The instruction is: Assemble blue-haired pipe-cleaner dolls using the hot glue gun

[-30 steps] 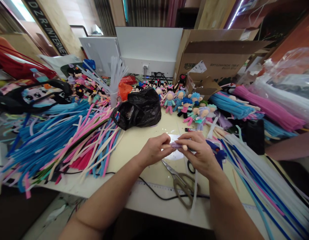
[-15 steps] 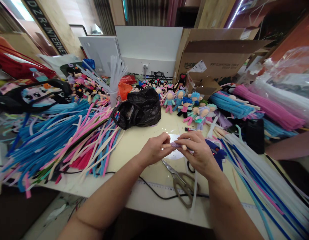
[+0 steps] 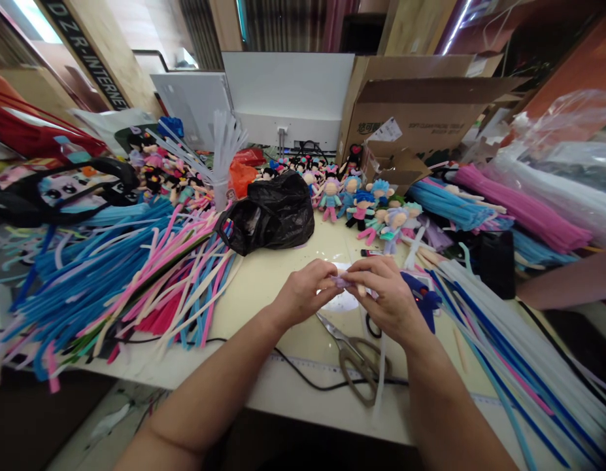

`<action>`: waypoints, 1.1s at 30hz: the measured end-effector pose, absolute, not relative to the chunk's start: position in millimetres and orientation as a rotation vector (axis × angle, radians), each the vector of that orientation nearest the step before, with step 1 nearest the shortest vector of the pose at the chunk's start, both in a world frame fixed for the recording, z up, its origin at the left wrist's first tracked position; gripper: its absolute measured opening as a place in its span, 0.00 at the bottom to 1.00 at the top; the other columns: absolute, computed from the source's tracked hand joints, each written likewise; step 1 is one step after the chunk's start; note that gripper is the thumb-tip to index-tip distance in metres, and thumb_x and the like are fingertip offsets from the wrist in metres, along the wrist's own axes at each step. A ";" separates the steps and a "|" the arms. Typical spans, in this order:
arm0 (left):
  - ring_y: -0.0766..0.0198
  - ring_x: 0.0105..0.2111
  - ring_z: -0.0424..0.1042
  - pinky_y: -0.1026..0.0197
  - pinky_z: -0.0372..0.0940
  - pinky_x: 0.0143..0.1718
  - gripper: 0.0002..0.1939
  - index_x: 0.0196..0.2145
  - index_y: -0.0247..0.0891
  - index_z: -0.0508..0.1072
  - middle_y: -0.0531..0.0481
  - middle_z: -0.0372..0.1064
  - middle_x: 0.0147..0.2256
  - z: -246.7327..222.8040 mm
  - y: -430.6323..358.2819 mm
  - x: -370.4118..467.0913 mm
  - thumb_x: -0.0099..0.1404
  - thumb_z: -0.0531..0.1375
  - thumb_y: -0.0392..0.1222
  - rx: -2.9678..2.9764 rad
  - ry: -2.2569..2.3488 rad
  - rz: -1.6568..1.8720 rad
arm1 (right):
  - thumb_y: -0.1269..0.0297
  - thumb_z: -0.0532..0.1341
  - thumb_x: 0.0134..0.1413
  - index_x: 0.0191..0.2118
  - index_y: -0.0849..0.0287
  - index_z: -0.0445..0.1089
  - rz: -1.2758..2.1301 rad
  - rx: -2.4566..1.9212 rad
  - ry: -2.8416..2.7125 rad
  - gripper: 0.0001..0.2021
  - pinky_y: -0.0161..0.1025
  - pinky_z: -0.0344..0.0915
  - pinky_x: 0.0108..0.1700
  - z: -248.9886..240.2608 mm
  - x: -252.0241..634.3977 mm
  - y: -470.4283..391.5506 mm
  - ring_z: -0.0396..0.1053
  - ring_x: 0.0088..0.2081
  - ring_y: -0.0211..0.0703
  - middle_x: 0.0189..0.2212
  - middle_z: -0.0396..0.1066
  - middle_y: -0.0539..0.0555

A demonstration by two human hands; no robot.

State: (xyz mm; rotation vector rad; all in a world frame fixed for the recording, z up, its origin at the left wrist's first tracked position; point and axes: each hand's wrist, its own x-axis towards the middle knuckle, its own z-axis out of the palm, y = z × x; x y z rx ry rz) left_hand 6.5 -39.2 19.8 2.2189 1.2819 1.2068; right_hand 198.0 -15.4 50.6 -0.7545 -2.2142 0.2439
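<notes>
Between both hands, above the table, is a small piece of lilac pipe cleaner [image 3: 340, 281] with a beige end poking out by the right fingers. My left hand [image 3: 305, 288] pinches its left side, fingers closed. My right hand [image 3: 388, 294] is closed on its right side, the fingertips almost meeting those of the left. Most of the piece is hidden by the fingers. Below the hands lie scissors [image 3: 356, 363] with grey-brown handles, blades pointing up and left. A pale strip [image 3: 380, 376] hangs down below my right hand. Behind my right wrist sits a blue glue gun [image 3: 424, 297].
Heaps of blue and pink pipe cleaners [image 3: 101, 281] cover the left side; white and blue ones [image 3: 518, 340] lie at right. A black plastic bag [image 3: 276, 212] and small pipe-cleaner dolls [image 3: 376, 212] stand behind. A black cable [image 3: 303, 379] runs along the front edge. A cardboard box [image 3: 415, 111] stands at the back.
The fingers have shifted slightly around the lilac piece, and less of its right part shows. Both hands stay in nearly the same place; the view has moved a little.
</notes>
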 end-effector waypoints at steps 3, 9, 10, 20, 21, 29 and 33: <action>0.65 0.35 0.67 0.64 0.62 0.36 0.09 0.39 0.39 0.68 0.50 0.67 0.34 21.7 -38.9 6.8 0.64 0.58 0.47 2.249 1.263 1.229 | 0.72 0.58 0.56 0.40 0.53 0.75 0.218 -0.752 -2.208 0.10 0.50 0.64 0.45 48.5 197.8 -14.0 0.66 0.42 0.48 0.37 0.73 0.55; 0.66 0.34 0.66 0.64 0.62 0.35 0.09 0.34 0.38 0.68 0.50 0.66 0.32 19.7 -36.3 7.9 0.64 0.58 0.47 2.210 1.291 1.260 | 0.70 0.59 0.57 0.39 0.54 0.74 0.196 -0.756 -2.227 0.08 0.50 0.64 0.45 44.9 197.2 -11.0 0.67 0.41 0.48 0.37 0.73 0.56; 0.66 0.33 0.66 0.64 0.62 0.34 0.09 0.34 0.38 0.68 0.51 0.66 0.32 18.4 -35.7 8.1 0.64 0.58 0.47 2.196 1.297 1.261 | 0.69 0.60 0.57 0.39 0.54 0.74 0.201 -0.763 -2.231 0.07 0.50 0.64 0.45 44.8 197.1 -10.8 0.67 0.41 0.48 0.37 0.73 0.56; 0.66 0.33 0.67 0.64 0.63 0.35 0.09 0.42 0.40 0.69 0.51 0.67 0.33 12.3 -33.8 8.6 0.63 0.59 0.42 2.183 1.253 1.287 | 0.70 0.62 0.54 0.38 0.56 0.72 0.157 -0.765 -2.242 0.05 0.48 0.64 0.45 44.1 194.9 -10.3 0.68 0.41 0.47 0.37 0.73 0.55; 0.66 0.34 0.67 0.64 0.63 0.36 0.09 0.42 0.40 0.69 0.51 0.67 0.33 12.5 -34.0 8.7 0.63 0.59 0.41 2.187 1.242 1.286 | 0.70 0.62 0.54 0.37 0.56 0.72 0.150 -0.761 -2.237 0.05 0.47 0.64 0.44 43.4 194.9 -10.0 0.68 0.41 0.47 0.36 0.73 0.55; 0.66 0.35 0.67 0.64 0.62 0.36 0.04 0.36 0.38 0.69 0.50 0.67 0.32 16.7 -35.2 9.8 0.63 0.59 0.41 2.203 1.217 1.325 | 0.70 0.62 0.54 0.37 0.56 0.72 0.151 -0.786 -2.231 0.04 0.48 0.64 0.44 39.8 194.6 -7.8 0.68 0.41 0.47 0.37 0.73 0.55; 0.67 0.33 0.66 0.65 0.61 0.35 0.04 0.33 0.38 0.69 0.51 0.67 0.31 18.5 -34.4 9.5 0.63 0.59 0.40 2.190 1.226 1.334 | 0.70 0.62 0.54 0.41 0.56 0.72 0.175 -0.791 -2.227 0.08 0.49 0.64 0.46 39.6 195.1 -8.0 0.68 0.42 0.48 0.39 0.72 0.56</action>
